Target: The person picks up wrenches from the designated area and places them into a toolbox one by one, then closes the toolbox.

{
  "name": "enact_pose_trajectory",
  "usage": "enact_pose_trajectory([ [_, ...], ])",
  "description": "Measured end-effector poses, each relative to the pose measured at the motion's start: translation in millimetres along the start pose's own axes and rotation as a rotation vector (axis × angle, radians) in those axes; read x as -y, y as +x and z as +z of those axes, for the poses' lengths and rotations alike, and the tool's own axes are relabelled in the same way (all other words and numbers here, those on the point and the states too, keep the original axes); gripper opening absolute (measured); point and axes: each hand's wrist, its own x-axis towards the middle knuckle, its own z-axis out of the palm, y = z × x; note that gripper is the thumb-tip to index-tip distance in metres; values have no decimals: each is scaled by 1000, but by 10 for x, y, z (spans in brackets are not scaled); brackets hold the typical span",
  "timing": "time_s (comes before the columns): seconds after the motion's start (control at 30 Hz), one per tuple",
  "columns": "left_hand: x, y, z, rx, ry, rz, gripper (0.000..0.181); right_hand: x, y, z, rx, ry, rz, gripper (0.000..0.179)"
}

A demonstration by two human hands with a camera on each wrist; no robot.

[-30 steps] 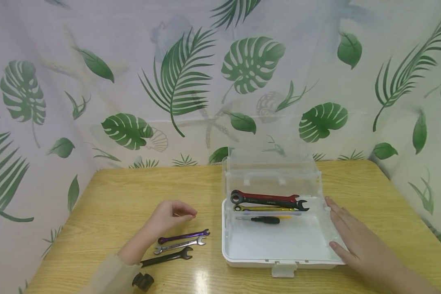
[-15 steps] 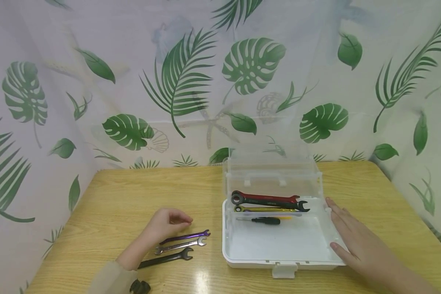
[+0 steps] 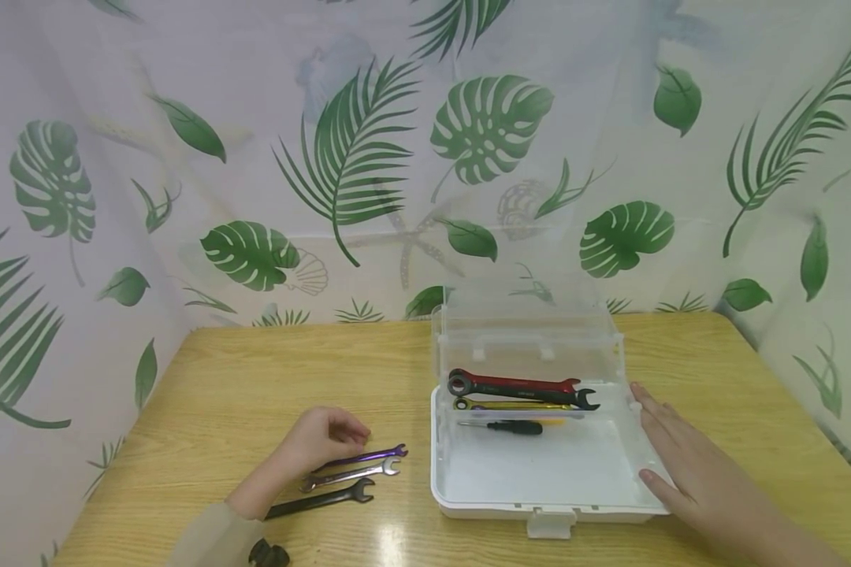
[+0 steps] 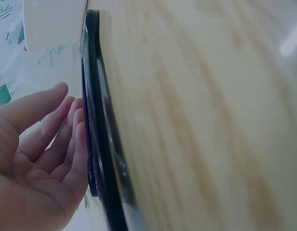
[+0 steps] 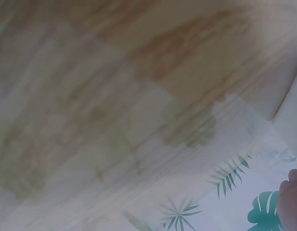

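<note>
My left hand (image 3: 324, 437) is over the far side of the purple wrench (image 3: 370, 457), fingers slightly bent and thumb apart from them. In the left wrist view, the fingertips (image 4: 79, 111) come right beside the wrenches, and nothing shows between thumb and fingers. A silver wrench (image 3: 354, 474) and a black wrench (image 3: 322, 499) lie nearer the front, roughly side by side. My right hand (image 3: 691, 468) rests with extended fingers along the right wall of the white toolbox (image 3: 539, 472). Only a bit of that hand (image 5: 291, 197) enters the right wrist view.
The toolbox's clear lid (image 3: 532, 346) stands raised at the back. Inside are a red wrench (image 3: 518, 379), a dark wrench (image 3: 514, 388), a yellow wrench (image 3: 518, 405) and a black-handled screwdriver (image 3: 514, 427). Leaf-patterned cloth (image 3: 369, 299) closes off the table's far side.
My left hand has come down and slightly towards me, from beyond the purple wrench to right over its far edge. The right hand stays on the toolbox.
</note>
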Motion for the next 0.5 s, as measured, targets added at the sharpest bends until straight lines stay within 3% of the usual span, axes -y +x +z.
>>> enact_pose_trajectory([
  [0.5, 87, 33, 85, 13, 122, 54, 17, 10, -4, -3, 13, 10, 12, 82],
])
